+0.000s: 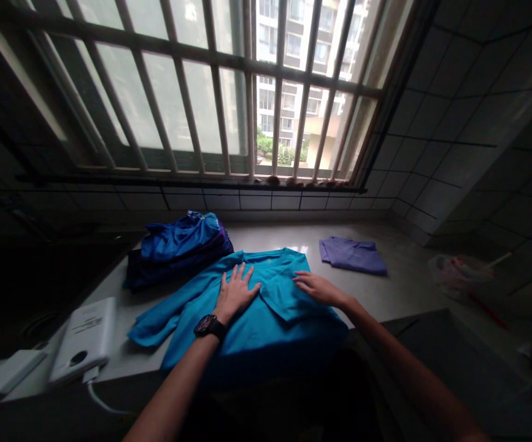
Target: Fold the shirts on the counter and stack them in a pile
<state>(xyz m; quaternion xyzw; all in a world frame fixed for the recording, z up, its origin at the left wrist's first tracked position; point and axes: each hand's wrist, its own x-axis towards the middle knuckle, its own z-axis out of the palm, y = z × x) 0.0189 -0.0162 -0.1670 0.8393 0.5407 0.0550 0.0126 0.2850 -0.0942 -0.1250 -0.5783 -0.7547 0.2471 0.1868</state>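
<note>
A bright blue long-sleeved shirt point(247, 334) lies spread on the counter in front of me, its collar toward the window. One sleeve stretches out to the left, while the other is folded across the chest. My left hand point(237, 291), with a dark watch on the wrist, rests flat on the upper chest, fingers spread. Over the folded sleeve's shoulder side is my right hand point(316, 287), fingers stretched loosely leftward; whether it presses on the cloth I cannot tell. The shirt's lower hem droops over the counter's front edge.
Behind to the left sits a pile of dark and blue clothes point(180, 242). A folded purple cloth point(353, 255) lies at the back right. A white power bank point(84, 337) with a cable and a white box point(10, 371) are at left. A plastic bag point(459, 273) is far right.
</note>
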